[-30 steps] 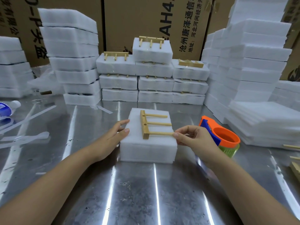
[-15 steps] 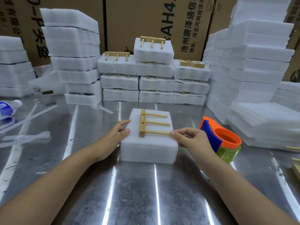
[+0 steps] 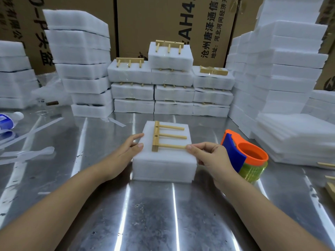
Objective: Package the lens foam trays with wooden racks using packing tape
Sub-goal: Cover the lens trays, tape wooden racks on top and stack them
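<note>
White foam forms the thick rectangular foam tray (image 3: 163, 165) lying mid-way across the shiny steel table (image 3: 145, 214). On top of it lies a pale wooden rack (image 3: 155, 136), its three dowels pointing right. The left hand (image 3: 125, 151) rests against the tray's left edge, fingers straight. The right hand (image 3: 212, 156) pinches the nearest dowel's tip between thumb and forefinger. Just beside that hand stands an orange and blue tape dispenser (image 3: 252, 154). Behind, against cardboard boxes, rises a stack of rack-topped trays (image 3: 170, 91).
</note>
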